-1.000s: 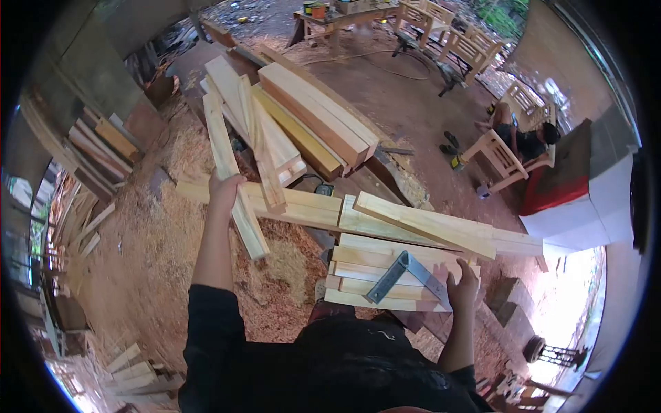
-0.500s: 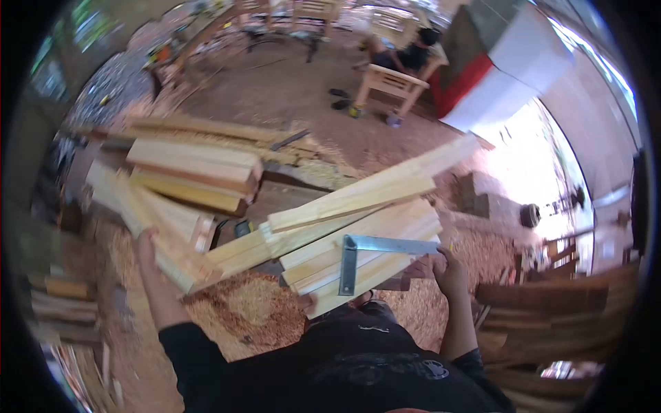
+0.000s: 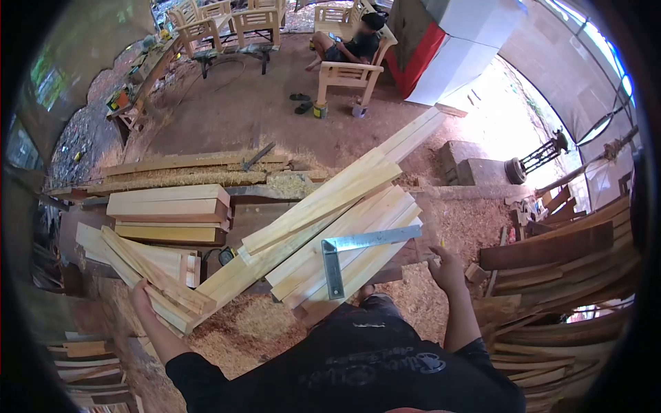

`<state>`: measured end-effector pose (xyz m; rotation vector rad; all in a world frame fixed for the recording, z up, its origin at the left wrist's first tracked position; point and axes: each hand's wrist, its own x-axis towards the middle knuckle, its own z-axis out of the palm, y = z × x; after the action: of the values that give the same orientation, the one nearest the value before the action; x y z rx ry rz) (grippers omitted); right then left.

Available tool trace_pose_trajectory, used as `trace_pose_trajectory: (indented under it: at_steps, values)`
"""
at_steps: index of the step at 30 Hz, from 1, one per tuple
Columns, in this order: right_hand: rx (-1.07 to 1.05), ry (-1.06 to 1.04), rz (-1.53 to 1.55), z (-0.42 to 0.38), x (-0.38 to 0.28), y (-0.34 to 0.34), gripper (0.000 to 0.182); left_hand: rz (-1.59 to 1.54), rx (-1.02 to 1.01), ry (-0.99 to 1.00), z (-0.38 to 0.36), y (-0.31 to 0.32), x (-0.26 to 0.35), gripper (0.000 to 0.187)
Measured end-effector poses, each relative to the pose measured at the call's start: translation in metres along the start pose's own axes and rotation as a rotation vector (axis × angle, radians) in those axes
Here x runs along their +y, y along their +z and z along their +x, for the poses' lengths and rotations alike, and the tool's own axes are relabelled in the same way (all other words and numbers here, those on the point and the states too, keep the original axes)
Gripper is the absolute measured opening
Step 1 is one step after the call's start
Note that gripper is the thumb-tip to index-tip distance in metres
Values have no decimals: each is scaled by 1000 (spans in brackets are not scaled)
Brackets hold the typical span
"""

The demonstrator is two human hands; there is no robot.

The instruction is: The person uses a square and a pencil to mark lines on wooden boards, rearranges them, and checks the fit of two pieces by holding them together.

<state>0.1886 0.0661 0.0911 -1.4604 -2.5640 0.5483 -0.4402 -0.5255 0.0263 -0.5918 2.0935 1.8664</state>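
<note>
My left hand (image 3: 142,297) grips the edge of a long pale board (image 3: 148,279) at the lower left, near its end. At the right, my right hand (image 3: 446,265) is raised beside the stack, its fingers closed round a thin pencil (image 3: 443,242) whose yellowish tip shows. A metal try square (image 3: 372,239) lies on the fanned pale planks (image 3: 303,270), a little left of my right hand and apart from it. Longer boards (image 3: 323,206) lie slantwise across the stack behind the square.
Squared timbers (image 3: 169,203) and a tape measure (image 3: 226,256) lie at the left. A person (image 3: 358,47) sits on a wooden chair (image 3: 351,74) at the back. Dark planks (image 3: 551,248) are piled at the right, near concrete blocks (image 3: 482,171). Shavings cover the ground.
My right hand has come away from the end of the square, which stays on the planks. My left hand is still on the board. The view has shifted.
</note>
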Motion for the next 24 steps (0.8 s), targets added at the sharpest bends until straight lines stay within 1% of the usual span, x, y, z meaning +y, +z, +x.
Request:
trace_pose_trajectory:
  at_steps: [2, 5, 6, 10, 11, 14, 17, 20, 21, 22, 23, 24]
  values:
    - [-54, 81, 24, -2, -9, -7, 38, -13, -1, 81, 6, 10, -5, 56]
    - [-44, -18, -49, -1, 1, 0, 38, -38, 19, 231, 17, 18, -21, 59]
    - [-46, -14, -35, -1, 2, 2, 39, -46, 29, 285, 20, 20, -23, 61]
    - [-76, -2, 25, 2, -11, 8, 39, -149, 67, 364, -2, 53, -22, 80]
    - [-89, 4, 40, 1, -16, 8, 40, -119, -17, 401, -12, 57, -18, 96]
    - [-102, -21, 61, -1, -40, 0, 40, 277, 327, 411, -31, 80, -10, 109]
    - [-115, -19, 69, 0, -42, 6, 40, 272, 283, 247, -61, 98, 19, 92]
    - [-86, -91, 89, 4, -31, 15, 40, 252, 270, 313, -46, 100, 12, 86]
    - [-95, -64, 94, 5, -33, 17, 40, 639, 406, 284, -15, 95, 6, 81]
    - [-106, -42, 92, 5, -32, 15, 39, 491, 394, 275, -10, 98, 3, 83]
    - [-119, -19, 86, 7, -30, 14, 39, 635, 446, 201, -70, 117, 50, 95]
    - [-130, -49, 79, 7, -28, 12, 39, 602, 467, 240, -11, 110, 23, 103]
